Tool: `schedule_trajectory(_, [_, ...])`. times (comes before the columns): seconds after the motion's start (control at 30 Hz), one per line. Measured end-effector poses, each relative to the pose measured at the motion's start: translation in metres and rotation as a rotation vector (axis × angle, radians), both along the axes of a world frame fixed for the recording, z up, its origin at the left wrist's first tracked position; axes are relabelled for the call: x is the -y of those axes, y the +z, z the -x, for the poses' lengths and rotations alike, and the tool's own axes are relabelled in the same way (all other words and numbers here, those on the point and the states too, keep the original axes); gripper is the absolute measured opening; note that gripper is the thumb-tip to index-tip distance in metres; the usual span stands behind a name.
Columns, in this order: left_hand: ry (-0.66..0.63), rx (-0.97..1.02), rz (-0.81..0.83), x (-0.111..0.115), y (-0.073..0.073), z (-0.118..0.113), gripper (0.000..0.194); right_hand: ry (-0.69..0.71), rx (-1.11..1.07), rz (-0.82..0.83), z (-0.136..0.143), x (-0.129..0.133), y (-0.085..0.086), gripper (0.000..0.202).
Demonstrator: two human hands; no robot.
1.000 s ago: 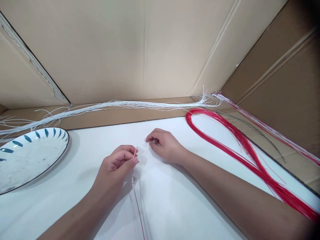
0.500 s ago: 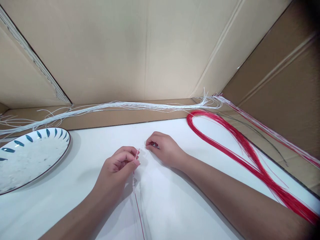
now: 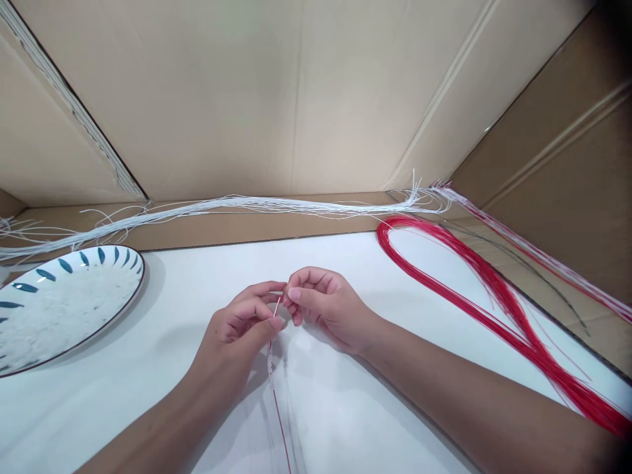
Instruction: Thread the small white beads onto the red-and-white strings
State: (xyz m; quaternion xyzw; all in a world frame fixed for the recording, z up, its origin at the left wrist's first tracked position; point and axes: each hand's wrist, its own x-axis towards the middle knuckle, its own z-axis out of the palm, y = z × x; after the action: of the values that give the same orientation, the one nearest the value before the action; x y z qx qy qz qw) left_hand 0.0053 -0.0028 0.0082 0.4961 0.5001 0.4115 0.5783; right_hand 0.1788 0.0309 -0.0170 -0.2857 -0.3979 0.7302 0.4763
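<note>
A thin red cord (image 3: 279,415) runs up from the bottom edge into my left hand (image 3: 241,322), which pinches it between thumb and fingers. Small clear or whitish beads (image 3: 270,368) are strung on the cord just below that grip. The cord's upper end stands out past the left fingertips. My right hand (image 3: 320,303) is closed in a pinch at this end, its fingertips next to those of the left hand. Whatever lies between the right fingertips is hidden or too small to make out.
At the left stands an oval plate (image 3: 81,299) with blue leaf marks, holding small clear pieces. A bundle of red cords (image 3: 439,286) loops across the right side of the white table (image 3: 197,421). White cords (image 3: 247,205) lie along the cardboard wall (image 3: 222,99) behind.
My right hand has come off the tabletop spot beyond my left hand and moved to the cord's upper end. The left hand keeps its pinch. The view has shifted slightly.
</note>
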Motion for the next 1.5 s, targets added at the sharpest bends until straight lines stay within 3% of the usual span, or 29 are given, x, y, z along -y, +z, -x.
schedule_trajectory(0.17, [-0.010, 0.005, 0.014, 0.001, 0.003, -0.002, 0.025, 0.072, -0.136, 0.119, 0.000, 0.001, 0.002, 0.017])
schedule_trajectory(0.37, [-0.020, 0.010, 0.007, 0.001, 0.003, -0.001, 0.025, 0.149, -0.160, 0.108, -0.002, 0.000, 0.002, 0.015])
schedule_trajectory(0.97, [-0.072, 0.032, -0.024, -0.001, -0.010, 0.007, 0.028, 0.164, -0.086, 0.017, -0.002, 0.001, -0.008, 0.015])
schedule_trajectory(1.5, [-0.052, 0.036, -0.022, -0.003, -0.010, 0.006, 0.031, 0.161, -0.066, 0.026, -0.002, 0.002, -0.005, 0.014])
